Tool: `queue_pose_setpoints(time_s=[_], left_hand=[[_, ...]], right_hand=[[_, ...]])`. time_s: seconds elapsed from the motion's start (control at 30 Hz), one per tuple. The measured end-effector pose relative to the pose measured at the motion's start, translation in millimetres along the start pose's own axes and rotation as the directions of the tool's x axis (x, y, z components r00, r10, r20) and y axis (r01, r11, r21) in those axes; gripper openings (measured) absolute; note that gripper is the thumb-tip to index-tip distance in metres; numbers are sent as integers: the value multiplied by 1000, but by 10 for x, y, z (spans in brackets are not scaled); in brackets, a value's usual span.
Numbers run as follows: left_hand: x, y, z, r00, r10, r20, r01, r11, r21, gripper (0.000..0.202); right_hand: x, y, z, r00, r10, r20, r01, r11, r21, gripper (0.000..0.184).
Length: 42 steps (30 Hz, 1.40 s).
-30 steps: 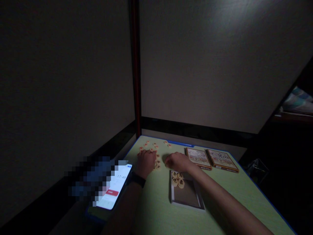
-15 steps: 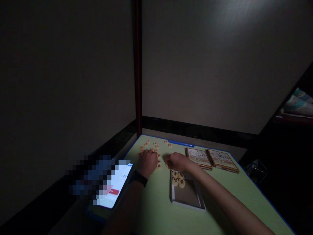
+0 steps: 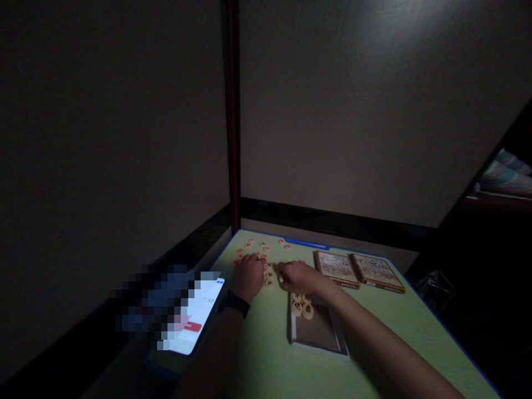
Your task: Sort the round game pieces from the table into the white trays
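Note:
My left hand [image 3: 250,275], with a dark band at the wrist, rests low over Chinese chess pieces at the table's far left. Its fingers curl downward; whatever lies under them is hidden. Black-marked Chinese chess pieces [image 3: 269,274] form a short column against its right side. My right hand [image 3: 296,275] is closed in a pinch, and a pale edge of a Chinese chess piece [image 3: 281,279] shows at its fingertips. Just below that hand lies a shallow open box [image 3: 318,332]. Several black-marked pieces [image 3: 307,310] sit at the box's far left corner, partly covered by the right hand.
Red-marked pieces [image 3: 240,252] are scattered at the far left of the green table [image 3: 266,343]. Two flat printed boxes [image 3: 337,267] lie at the right rear. A lit phone [image 3: 199,316] stands by the left edge. Walls [image 3: 332,138] close off the back and left.
My right hand has shifted slightly left, towards the column of pieces. The left hand has barely moved. A red-marked piece now shows behind my right hand.

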State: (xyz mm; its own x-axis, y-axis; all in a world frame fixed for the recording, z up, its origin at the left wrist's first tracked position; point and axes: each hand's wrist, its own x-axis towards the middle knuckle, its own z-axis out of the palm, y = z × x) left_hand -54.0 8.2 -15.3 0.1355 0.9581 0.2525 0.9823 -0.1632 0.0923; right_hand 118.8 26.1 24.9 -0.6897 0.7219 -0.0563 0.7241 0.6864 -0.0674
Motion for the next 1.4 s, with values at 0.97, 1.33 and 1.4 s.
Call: queue_pose_setpoints(time_s=[0.97, 1.33, 1.4], left_hand=[[-13, 16, -3, 994, -48, -98, 48, 999, -1, 27], [-142, 335, -120, 948, 263, -179, -299, 928, -224, 28], [-181, 369, -121, 935, 322, -149, -350, 904, -244, 29]], right_hand=[[-1159, -326, 272, 988, 141, -66, -123, 966, 228, 23], [-1125, -281, 351, 979, 173, -107, -114, 902, 416, 19], [-1096, -272, 395, 976, 173, -129, -105, 903, 416, 20]])
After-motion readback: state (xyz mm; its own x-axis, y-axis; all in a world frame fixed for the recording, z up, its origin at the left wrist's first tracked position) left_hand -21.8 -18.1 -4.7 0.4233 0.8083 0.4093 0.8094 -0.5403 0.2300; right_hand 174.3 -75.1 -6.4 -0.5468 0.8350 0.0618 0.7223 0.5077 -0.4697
